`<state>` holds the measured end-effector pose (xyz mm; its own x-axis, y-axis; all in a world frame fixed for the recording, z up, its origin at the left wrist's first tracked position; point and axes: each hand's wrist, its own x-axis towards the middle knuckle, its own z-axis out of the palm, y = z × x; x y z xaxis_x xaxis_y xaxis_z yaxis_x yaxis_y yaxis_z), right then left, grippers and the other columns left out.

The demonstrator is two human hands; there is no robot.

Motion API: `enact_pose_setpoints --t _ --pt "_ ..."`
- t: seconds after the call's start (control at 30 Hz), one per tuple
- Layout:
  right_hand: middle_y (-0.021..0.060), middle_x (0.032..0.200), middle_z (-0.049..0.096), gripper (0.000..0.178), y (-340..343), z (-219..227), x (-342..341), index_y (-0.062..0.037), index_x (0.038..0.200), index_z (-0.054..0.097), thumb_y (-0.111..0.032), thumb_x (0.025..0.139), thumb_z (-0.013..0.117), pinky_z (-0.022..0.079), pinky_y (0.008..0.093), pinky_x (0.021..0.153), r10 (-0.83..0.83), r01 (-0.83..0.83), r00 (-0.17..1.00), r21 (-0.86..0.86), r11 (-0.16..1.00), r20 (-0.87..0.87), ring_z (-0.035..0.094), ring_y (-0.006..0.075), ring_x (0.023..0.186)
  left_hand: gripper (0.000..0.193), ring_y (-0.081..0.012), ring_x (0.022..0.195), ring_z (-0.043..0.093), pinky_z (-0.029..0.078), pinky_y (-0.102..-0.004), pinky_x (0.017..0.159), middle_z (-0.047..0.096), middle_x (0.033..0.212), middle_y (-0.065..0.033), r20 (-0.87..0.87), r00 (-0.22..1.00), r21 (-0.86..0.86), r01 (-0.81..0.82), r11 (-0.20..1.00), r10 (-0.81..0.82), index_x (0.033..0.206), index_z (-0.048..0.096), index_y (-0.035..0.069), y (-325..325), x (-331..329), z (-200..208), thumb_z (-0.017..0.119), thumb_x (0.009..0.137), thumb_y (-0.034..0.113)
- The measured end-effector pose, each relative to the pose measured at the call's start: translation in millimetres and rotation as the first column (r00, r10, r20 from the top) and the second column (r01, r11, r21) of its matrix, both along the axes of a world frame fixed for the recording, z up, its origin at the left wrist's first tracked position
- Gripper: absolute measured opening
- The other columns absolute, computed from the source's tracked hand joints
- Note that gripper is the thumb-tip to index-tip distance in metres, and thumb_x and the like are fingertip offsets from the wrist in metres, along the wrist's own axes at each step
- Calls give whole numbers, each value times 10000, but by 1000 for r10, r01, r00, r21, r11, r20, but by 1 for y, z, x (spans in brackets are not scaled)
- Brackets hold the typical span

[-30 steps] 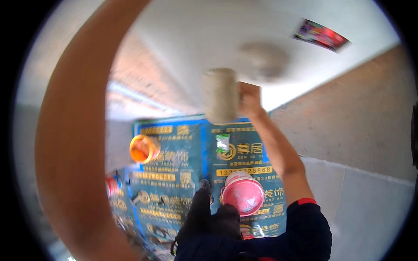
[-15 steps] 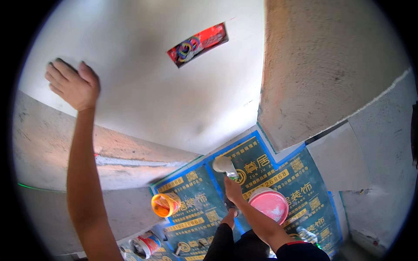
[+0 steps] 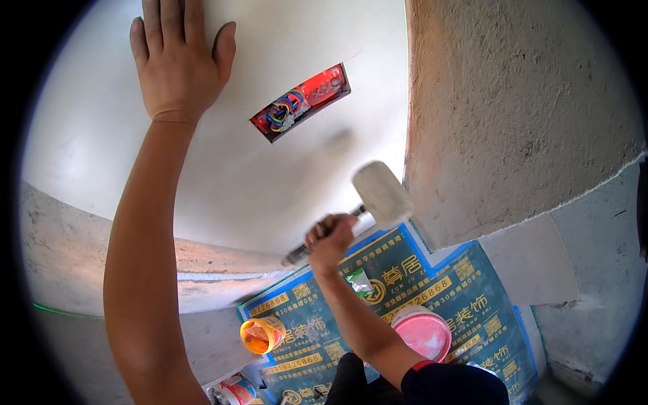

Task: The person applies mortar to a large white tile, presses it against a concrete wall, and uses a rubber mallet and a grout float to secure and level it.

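Bare hands work well apart: the left hand [image 3: 179, 74] lies flat, fingers spread, on a white slab [image 3: 223, 196] lining the wall, while the right hand [image 3: 331, 239] is wrapped around the dark handle of a pale-headed mallet [image 3: 383, 194] held in front of the slab's lower part. The mallet's head appears clear of the surface, its shadow falling separately above it. Between and beyond the hands, a slanted opening in the slab frames a red box [image 3: 325, 86] with coiled wires [image 3: 287, 111]. The slab looks to be already up and its opening cut; the wires sit uncovered, and a brick-coloured strip [image 3: 209, 256] below remains bare. Whether the slab is firmly seated cannot be told. To the right stands a rough grey wall [image 3: 513, 115]. Farther down, a printed green sheet [image 3: 496, 287] edged with blue tape covers the floor, carrying a yellow bucket [image 3: 275, 327], a small packet [image 3: 360, 282] and a pink bucket [image 3: 410, 312] partly behind the right arm. Cut off by the top edge are some left fingertips and the slab's upper end; the mallet is slightly blurred, and a red-and-white tub [image 3: 239, 390] at lower left shows only in part.
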<state>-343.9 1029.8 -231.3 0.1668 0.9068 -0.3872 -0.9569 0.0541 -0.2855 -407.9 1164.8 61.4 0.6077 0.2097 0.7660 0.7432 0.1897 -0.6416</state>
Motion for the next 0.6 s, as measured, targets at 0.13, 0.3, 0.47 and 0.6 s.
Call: enact_pose_setpoints --t 0.13,0.3,0.47,0.6 --pt "5 547 350 493 46 13 -22 -103 703 366 -509 981 338 309 270 385 219 -236 949 52 970 225 343 121 407 618 -328 1337 328 286 -493 1056 371 1437 -135 1 1000 -1 -28 1000 28 1386 382 77 -3 -4 -3 485 913 461" --pt "7 518 327 485 55 -4 -28 -95 726 369 -513 972 372 319 283 371 -75 33 962 159 987 264 333 121 385 625 -325 1339 329 280 -496 1060 373 1439 -125 -13 1000 -4 -2 1000 2 1389 383 82 2 3 -3 498 906 462" --pt "-2 520 337 429 45 4 -8 -94 730 390 -439 985 390 314 263 356 -27 6 987 130 991 155 317 112 373 618 -327 1347 329 285 -505 1055 374 1452 -114 -37 996 -19 -81 997 80 1389 400 85 -8 -7 1 505 901 449" --pt "-20 543 395 448 67 1 -16 -76 724 429 -418 1004 351 332 232 393 65 -93 957 86 992 283 398 85 433 613 -332 1350 329 282 -511 1056 373 1456 -121 3 997 -37 -77 996 77 1389 405 84 -4 -8 -2 495 906 451"
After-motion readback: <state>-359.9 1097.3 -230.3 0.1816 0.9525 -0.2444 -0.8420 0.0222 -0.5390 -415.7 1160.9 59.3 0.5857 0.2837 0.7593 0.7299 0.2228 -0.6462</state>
